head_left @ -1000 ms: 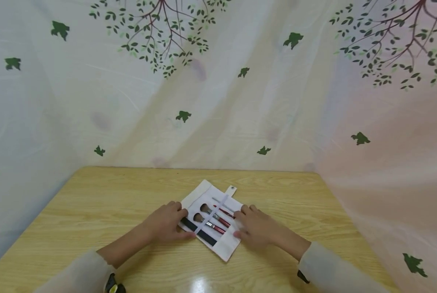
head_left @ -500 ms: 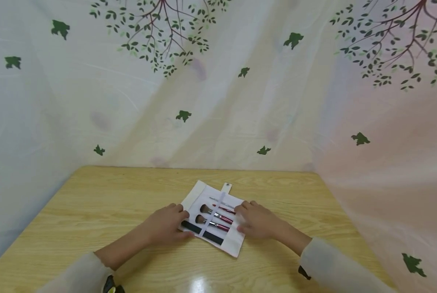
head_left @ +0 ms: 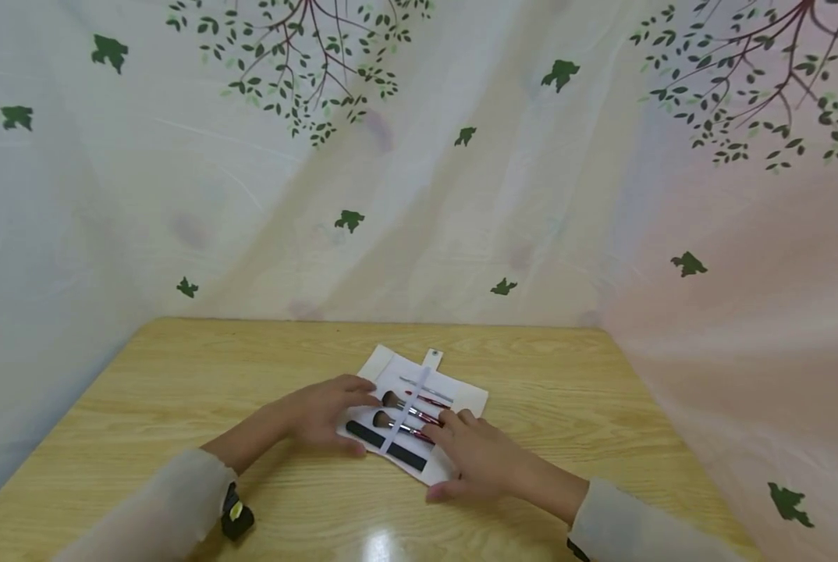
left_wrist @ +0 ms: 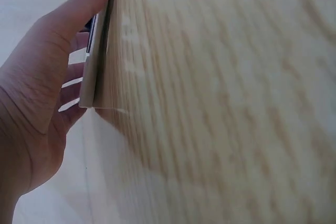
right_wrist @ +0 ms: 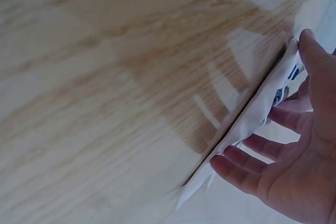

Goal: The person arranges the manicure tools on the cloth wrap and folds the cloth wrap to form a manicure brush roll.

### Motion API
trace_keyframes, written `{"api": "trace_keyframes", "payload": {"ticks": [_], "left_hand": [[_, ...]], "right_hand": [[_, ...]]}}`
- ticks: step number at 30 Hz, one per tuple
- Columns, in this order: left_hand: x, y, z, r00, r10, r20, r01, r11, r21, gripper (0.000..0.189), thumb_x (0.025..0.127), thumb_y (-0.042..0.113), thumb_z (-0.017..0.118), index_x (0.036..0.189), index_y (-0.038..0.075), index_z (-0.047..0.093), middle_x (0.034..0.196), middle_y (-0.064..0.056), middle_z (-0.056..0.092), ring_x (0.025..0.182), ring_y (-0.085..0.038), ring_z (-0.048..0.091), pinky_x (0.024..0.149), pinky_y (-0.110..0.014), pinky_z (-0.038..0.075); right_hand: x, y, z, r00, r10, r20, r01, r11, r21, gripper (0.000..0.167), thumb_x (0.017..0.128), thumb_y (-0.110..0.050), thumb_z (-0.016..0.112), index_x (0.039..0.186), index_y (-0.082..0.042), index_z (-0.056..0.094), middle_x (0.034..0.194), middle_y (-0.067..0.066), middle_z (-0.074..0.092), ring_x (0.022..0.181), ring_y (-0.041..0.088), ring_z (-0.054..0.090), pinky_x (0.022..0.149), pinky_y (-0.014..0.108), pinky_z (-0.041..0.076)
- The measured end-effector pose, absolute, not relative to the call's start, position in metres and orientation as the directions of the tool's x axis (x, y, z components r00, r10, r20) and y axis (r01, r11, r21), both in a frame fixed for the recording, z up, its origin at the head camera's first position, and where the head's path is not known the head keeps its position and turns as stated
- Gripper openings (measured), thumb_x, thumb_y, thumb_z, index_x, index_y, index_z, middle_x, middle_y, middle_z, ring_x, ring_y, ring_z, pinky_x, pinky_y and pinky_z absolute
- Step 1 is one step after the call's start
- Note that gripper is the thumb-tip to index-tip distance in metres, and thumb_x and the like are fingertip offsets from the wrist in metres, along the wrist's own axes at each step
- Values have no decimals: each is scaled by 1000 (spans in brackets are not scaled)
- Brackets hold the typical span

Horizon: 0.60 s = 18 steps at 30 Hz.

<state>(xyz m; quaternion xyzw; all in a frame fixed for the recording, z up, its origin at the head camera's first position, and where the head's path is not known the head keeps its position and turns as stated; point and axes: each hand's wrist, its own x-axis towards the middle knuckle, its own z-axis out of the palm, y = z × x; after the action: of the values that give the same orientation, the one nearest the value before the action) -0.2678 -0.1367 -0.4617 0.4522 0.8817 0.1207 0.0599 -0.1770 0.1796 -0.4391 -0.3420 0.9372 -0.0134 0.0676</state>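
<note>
A white fabric brush roll [head_left: 375,361] lies unfolded at a slant on the table, its snap tab [head_left: 433,358] pointing away. Under its cross strap [head_left: 405,410] sit makeup brushes [head_left: 389,399] with red handles and a flat black bar [head_left: 408,458]. My left hand [head_left: 321,410] is at the roll's left side, fingers reaching over it and thumb along the near edge. Fingers of my right hand [head_left: 485,457] rest across the brush handles, hiding their ends; its thumb is at the near right corner. The right wrist view shows these fingers [right_wrist: 244,174] spread along the roll.
The wooden table [head_left: 250,367] reaches back to a pale curtain [head_left: 419,195] printed with branches and leaves. Another curtain side hangs close along the right. A black band [head_left: 236,515] is on the left wrist.
The roll first turned a little counterclockwise. My right hand then slid from its right edge toward the near corner, while my left hand loosened and moved slightly over its left side.
</note>
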Motion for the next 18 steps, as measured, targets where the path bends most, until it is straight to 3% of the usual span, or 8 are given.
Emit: {"api": "trace_keyframes", "payload": {"ticks": [7, 11, 18], "left_hand": [[-265, -135, -461, -559, 829, -19, 806, 549, 220, 82, 86, 76, 61, 152, 29, 49, 155, -11, 45, 142, -31, 41, 112, -52, 39], [-258, -133, -462, -543, 840, -15, 826, 537, 168, 79, 90, 74, 59, 150, 23, 54, 152, -16, 48, 139, -35, 45, 110, -51, 41], [-240, -126, -462, -595, 803, -14, 796, 592, 130, 80, 91, 75, 55, 149, 19, 54, 149, -18, 47, 136, -34, 45, 109, -51, 42]], "right_hand": [[-176, 181, -439, -741, -660, -123, -660, 750, -49, 86, 92, -76, 52, 155, -18, 40, 147, 13, 45, 126, 32, 49, 99, 51, 49], [-183, 188, -440, -712, -690, -128, -689, 722, -63, 83, 93, -73, 54, 155, -20, 40, 148, 11, 45, 126, 30, 48, 103, 51, 46], [-202, 204, -442, -651, -747, -133, -742, 664, -99, 75, 94, -69, 56, 154, -26, 42, 149, 4, 44, 129, 24, 45, 106, 50, 43]]}}
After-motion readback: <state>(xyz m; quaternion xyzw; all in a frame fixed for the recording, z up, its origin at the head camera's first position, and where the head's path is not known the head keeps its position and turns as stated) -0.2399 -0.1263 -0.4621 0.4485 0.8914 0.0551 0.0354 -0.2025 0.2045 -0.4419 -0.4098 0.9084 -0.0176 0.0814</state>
